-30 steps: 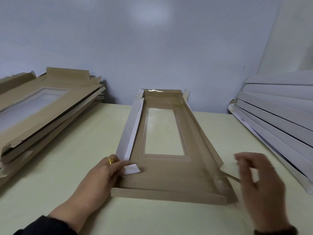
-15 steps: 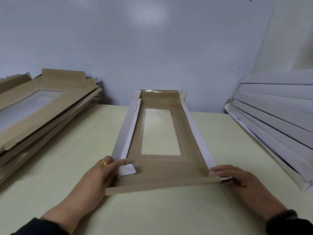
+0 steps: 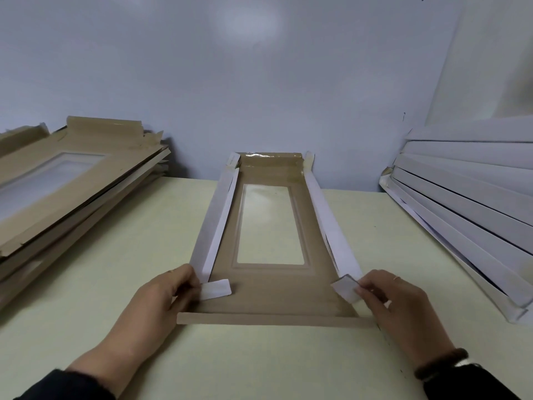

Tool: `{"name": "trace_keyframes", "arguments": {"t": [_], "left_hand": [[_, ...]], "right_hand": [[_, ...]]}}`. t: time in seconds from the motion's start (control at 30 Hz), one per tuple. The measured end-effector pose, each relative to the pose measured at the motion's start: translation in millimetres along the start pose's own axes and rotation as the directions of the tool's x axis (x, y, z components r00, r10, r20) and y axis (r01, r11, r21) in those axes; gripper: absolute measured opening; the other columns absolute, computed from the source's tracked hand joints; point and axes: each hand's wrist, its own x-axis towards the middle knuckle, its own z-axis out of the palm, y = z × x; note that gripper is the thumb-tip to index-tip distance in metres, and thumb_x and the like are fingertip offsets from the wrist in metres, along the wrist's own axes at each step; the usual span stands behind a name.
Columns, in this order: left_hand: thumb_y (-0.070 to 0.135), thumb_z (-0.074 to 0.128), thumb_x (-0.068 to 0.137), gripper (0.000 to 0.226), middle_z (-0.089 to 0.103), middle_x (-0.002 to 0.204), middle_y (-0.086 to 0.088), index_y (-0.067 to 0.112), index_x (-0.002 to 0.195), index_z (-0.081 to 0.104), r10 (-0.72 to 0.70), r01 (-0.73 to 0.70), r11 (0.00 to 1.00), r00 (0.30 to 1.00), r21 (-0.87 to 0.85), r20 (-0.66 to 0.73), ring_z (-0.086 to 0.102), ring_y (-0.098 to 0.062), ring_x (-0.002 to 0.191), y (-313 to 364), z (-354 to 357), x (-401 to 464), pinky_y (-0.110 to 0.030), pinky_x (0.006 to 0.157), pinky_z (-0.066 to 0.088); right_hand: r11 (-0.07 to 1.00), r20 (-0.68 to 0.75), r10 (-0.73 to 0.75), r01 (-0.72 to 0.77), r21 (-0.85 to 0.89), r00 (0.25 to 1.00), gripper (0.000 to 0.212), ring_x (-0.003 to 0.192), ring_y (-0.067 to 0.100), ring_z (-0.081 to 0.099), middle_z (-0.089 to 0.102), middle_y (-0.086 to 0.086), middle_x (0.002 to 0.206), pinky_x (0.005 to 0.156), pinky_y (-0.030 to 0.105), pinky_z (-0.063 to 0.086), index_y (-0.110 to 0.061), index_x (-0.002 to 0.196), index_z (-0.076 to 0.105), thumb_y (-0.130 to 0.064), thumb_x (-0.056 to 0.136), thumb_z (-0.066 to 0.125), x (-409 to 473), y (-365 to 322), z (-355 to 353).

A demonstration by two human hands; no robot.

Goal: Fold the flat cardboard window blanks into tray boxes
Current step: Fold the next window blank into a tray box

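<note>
From the head view, a brown blank [image 3: 272, 295] with a clear window [image 3: 269, 223] is seen lying lengthwise at the middle of the pale bench [image 3: 115, 269], its far end near the wall [image 3: 259, 82]. Both long side panels, white on the visible face, are raised along the left and right edges, and the near flap lies flat toward the bench edge. The left hand [image 3: 157, 301] is placed at the near left corner, its fingers curled round the small white left tab [image 3: 216, 289]. The right hand [image 3: 401, 304] is placed at the near right corner, and the right tab [image 3: 344, 290] is pinched between its thumb and fingers. A stack of flat brown blanks [image 3: 72, 192] is seen at the left, and a pile of white folded trays [image 3: 467, 215] at the right.
</note>
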Motion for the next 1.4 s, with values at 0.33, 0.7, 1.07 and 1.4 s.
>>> {"name": "trace_keyframes", "arguments": {"t": [0.33,0.7,1.07,1.4], "left_hand": [[-0.017,0.057,0.077,0.078,0.051,0.117,0.034,0.054,0.110,0.054,0.060,-0.058,0.998,0.997,-0.027,0.051,0.051,0.014,0.101,-4,-16,-11,0.002,0.081,0.033],[0.015,0.077,0.073,0.081,0.035,0.129,0.044,0.066,0.120,0.036,0.069,-0.055,0.996,0.973,-0.069,0.219,0.040,0.019,0.116,-10,-23,-11,0.004,0.092,0.027],[0.009,0.063,0.086,0.033,0.064,0.100,0.026,0.042,0.083,0.065,0.041,-0.043,0.999,0.997,-0.031,-0.067,0.056,0.009,0.090,5,-4,-5,-0.001,0.078,0.036],[-0.004,0.064,0.081,0.017,0.053,0.064,-0.001,0.013,0.082,0.063,-0.179,0.140,0.945,0.978,-0.296,-0.110,0.044,-0.003,0.057,12,5,10,-0.010,0.056,0.034]], "right_hand": [[0.938,0.308,-0.265,0.318,-0.136,0.914,0.085,0.099,0.010,0.055,0.062,-0.005,0.114,0.084,0.023,0.043,-0.011,0.120,0.062,0.014,0.039,0.052,-10,6,-11],[0.964,0.371,-0.247,0.266,-0.002,0.895,0.076,0.106,0.008,0.049,0.055,-0.005,0.121,0.091,0.024,0.040,-0.011,0.131,0.050,-0.012,0.056,0.066,-13,7,-8],[0.941,0.173,0.066,-0.119,0.316,0.983,0.023,0.075,-0.001,0.052,0.065,-0.009,0.081,0.063,0.007,0.037,-0.015,0.081,0.074,0.006,0.075,0.068,2,-4,7],[0.774,0.180,0.283,-0.335,0.538,0.942,0.024,0.049,-0.001,0.046,0.056,-0.008,0.053,0.051,0.009,0.037,-0.022,0.076,0.063,0.002,0.078,0.067,14,-8,23]]}}
